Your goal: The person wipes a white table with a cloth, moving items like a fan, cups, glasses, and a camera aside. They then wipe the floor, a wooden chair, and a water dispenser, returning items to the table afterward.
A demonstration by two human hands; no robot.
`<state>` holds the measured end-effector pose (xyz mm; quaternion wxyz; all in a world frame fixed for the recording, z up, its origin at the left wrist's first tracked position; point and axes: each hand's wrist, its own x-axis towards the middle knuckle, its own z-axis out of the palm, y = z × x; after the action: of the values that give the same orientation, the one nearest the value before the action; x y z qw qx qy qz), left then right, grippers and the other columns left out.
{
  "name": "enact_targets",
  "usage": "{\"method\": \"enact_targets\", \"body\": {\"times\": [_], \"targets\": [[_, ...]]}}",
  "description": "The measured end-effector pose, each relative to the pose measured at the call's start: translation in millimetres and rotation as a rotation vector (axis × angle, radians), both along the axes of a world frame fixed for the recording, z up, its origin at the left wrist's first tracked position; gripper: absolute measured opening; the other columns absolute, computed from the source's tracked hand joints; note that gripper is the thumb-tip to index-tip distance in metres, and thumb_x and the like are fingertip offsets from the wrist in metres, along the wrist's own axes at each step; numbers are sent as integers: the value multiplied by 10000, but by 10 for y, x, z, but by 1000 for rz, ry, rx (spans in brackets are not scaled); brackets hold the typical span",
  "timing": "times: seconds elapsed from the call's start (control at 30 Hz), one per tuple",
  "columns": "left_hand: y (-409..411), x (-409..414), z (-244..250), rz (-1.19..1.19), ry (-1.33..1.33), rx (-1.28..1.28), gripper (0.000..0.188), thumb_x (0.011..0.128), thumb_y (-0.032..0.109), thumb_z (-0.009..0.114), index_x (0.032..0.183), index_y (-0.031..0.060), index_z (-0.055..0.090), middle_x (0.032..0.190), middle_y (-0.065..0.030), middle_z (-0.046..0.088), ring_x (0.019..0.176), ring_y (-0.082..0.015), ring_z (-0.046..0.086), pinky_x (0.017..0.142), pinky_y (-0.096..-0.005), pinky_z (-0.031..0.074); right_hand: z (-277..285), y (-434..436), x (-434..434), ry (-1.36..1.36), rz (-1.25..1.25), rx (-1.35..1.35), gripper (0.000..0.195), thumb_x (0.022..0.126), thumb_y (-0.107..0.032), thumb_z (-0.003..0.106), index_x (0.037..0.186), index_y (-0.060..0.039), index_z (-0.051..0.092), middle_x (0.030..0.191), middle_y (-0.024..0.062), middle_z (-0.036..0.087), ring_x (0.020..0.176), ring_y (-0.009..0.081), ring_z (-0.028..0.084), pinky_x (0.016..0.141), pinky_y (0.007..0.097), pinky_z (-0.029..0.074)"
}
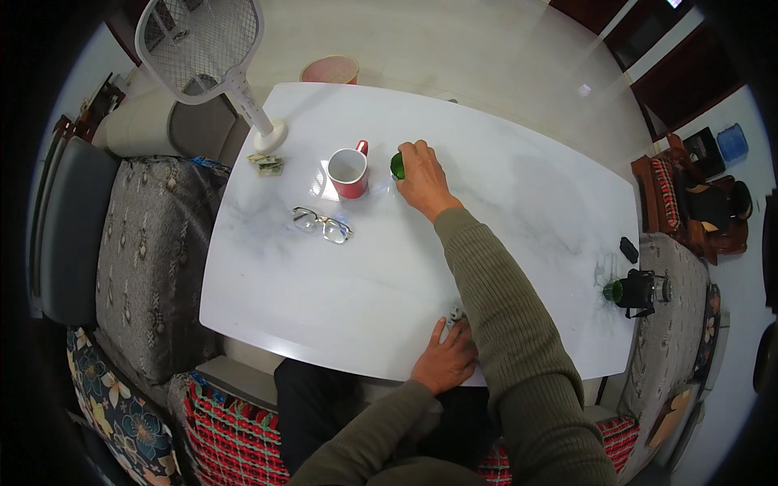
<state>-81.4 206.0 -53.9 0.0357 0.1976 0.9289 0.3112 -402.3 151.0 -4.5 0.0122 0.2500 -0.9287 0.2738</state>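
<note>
My right hand (423,178) reaches over the far part of the white marble-patterned table (389,273) and is closed round a small green cup (397,166). Just left of it stands a red mug (351,182) with a pale inside, its handle pointing away from me. My left hand (447,357) rests at the near table edge, its fingers at a small grey object (454,316) that they partly cover; whether it is gripped cannot be made out. Eyeglasses (322,225) lie unfolded on the table, nearer to me than the mug.
A mosquito racket (203,48) stands upright in its white base (270,136) at the far left, beside crumpled paper pieces (266,164). Near the right edge are another green cup (614,292), a black-covered bottle (641,291) and a small black object (629,249). Sofas flank the table.
</note>
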Motion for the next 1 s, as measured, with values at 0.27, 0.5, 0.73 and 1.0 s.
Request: {"method": "enact_targets", "body": {"times": [0.27, 0.5, 0.73, 1.0], "targets": [[25, 35, -31, -1, -67, -43, 497, 972, 402, 605, 1414, 179, 648, 1564, -116, 496, 1506, -316, 366, 1278, -629, 144, -345, -31, -43, -1, -28, -39, 617, 792, 41, 728, 1372, -58, 538, 1347, 211, 527, 1297, 431, 504, 1074, 504, 476], [44, -34, -83, 39, 94, -90, 628, 922, 365, 688, 1516, 226, 534, 1585, -123, 455, 1520, -322, 345, 1260, -637, 185, -111, 1019, 387, 117, -33, -147, 741, 789, -47, 781, 1480, -45, 512, 1456, 217, 518, 1336, 423, 487, 1161, 541, 369], [112, -7, -52, 24, 109, -98, 579, 920, 354, 687, 1476, 230, 584, 1609, -119, 412, 1526, -339, 324, 1272, -616, 159, 67, 4484, 1006, 295, -357, 765, 483, 818, 22, 618, 1297, -46, 634, 1293, 163, 635, 1273, 409, 536, 1093, 518, 394], [179, -13, -21, 14, 138, -147, 613, 901, 357, 699, 1489, 236, 577, 1605, -133, 427, 1517, -347, 339, 1268, -602, 175, 138, 5492, 1286, 216, -436, 1110, 328, 945, -124, 596, 1265, -99, 663, 1173, 99, 697, 1302, 318, 520, 1072, 474, 379]]}}
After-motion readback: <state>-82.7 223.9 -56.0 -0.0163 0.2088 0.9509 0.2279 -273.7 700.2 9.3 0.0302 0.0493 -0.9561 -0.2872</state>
